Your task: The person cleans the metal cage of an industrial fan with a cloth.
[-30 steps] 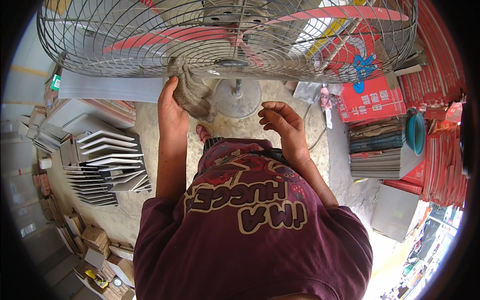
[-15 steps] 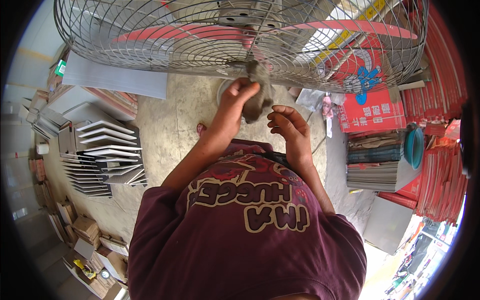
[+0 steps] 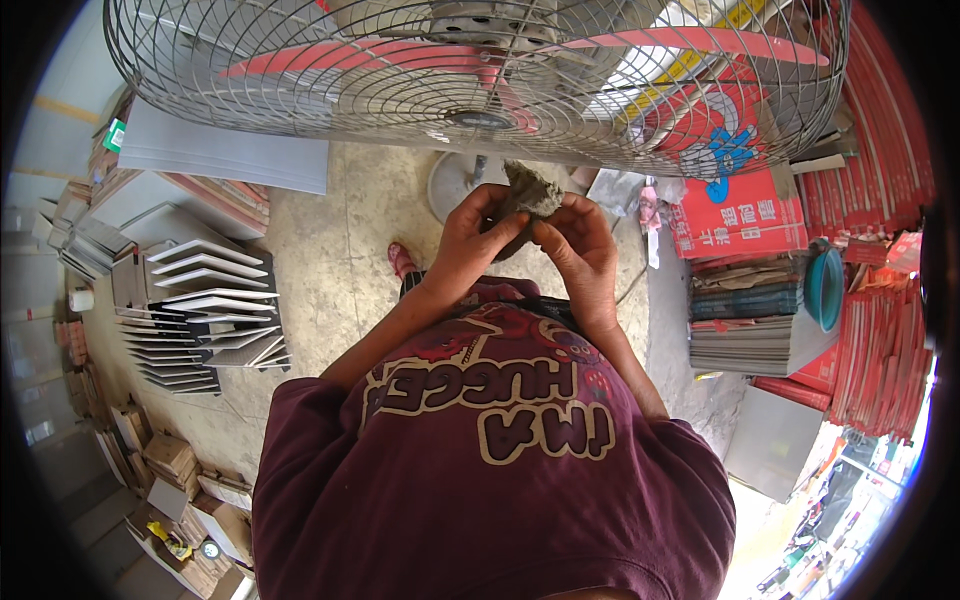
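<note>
Grey crumpled cloth (image 3: 528, 192) sat pinched between the fingers of the left hand (image 3: 468, 240) and the right hand (image 3: 578, 250), just under the round wire fan guard's (image 3: 300, 90) lower rim, bare concrete floor (image 3: 340, 270) open below.

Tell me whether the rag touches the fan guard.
Apart. The head view shows the rag pinched between left hand and right hand, with floor visible between it and the guard.

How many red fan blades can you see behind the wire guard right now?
2. One red blade runs left of the hub; the other reaches right. More may be hidden behind the motor or past the top edge. Both hands, left and right, hold a grey rag below the guard.
</note>
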The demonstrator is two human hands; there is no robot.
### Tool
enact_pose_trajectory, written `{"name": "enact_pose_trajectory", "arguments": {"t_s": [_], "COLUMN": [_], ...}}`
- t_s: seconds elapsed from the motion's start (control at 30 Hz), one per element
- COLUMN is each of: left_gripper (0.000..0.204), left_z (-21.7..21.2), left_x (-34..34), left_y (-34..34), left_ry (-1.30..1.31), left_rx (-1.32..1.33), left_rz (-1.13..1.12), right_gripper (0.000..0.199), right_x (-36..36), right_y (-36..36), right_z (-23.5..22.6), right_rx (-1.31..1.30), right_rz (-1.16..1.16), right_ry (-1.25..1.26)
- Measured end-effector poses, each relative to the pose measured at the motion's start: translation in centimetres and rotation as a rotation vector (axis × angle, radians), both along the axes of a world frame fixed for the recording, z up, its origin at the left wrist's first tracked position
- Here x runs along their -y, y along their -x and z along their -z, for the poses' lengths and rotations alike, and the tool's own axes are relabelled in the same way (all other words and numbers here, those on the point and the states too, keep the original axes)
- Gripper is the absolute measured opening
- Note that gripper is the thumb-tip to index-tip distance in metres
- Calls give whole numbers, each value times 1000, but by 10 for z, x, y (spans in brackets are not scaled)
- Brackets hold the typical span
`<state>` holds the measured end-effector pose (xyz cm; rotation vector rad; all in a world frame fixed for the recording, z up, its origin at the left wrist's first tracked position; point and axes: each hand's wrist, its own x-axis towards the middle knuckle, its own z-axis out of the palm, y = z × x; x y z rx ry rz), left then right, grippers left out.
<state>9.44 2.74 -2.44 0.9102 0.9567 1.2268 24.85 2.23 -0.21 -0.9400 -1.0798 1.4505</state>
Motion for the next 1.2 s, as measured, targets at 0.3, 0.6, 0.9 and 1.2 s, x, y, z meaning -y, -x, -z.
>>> {"name": "enact_pose_trajectory", "arguments": {"t_s": [0.3, 0.6, 0.9, 1.2], "left_gripper": [26, 22, 21, 20], "left_z": [-21, -21, -19, -16], "left_x": [10, 14, 14, 10], "left_y": [0, 2, 1, -1], "left_ry": [-201, -111, -97, -164], "left_rx": [-132, -15, 57, 12], "left_rz": [0, 11, -5, -16], "right_gripper": [24, 28, 24, 32], "right_x": [5, 11, 10, 8], "right_y": [-2, -6, -9, -8], "right_z": [6, 8, 9, -11], "right_rx": [-98, -119, 133, 473], "right_rz": [7, 31, 92, 153], "right_ry": [-42, -81, -222, -441]}}
